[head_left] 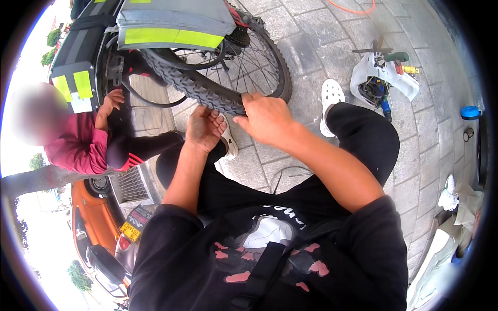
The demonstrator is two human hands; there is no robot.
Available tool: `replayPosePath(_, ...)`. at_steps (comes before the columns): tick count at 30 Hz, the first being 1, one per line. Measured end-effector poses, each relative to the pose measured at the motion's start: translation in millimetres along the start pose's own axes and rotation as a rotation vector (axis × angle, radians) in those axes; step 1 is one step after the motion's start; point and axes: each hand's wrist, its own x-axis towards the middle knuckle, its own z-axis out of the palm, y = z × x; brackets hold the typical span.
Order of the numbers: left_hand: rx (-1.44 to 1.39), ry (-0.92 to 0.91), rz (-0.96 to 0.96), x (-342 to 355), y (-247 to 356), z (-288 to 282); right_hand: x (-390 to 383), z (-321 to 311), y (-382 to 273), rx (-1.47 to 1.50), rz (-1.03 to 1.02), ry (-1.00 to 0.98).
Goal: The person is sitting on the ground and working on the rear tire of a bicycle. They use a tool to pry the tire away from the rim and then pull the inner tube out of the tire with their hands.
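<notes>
A knobby black bicycle tire (199,85) on a spoked wheel reaches toward me from the far side. My right hand (267,119) is closed over the near part of the tire, fingers on top and thumb beside its edge. Just left of it, my left hand (204,129) is turned palm up below the tire's edge. Its fingers are loosely bent, and nothing lies in the palm; whether the fingertips touch the rubber is hard to see. A grey bag with yellow reflective strips (176,36) hangs over the wheel.
At the left crouches a person in a maroon top (78,142), one hand near a black box (78,67) on the bike. A cut white container of tools (371,80) stands right of my feet. A blue round lid (470,112) lies farther right. An orange car (98,217) is behind at left.
</notes>
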Motion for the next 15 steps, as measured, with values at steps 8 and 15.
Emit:
replayPosePath(8,0.315,-0.114,0.459,48.6,-4.4,56.5,5.5,-27.3,2.8,-0.141,-0.021,-0.222)
replayPosePath(15,0.175,-0.235,0.502,72.4,9.0,48.1,8.9,-27.3,-3.4,-0.11,-0.112,-0.091)
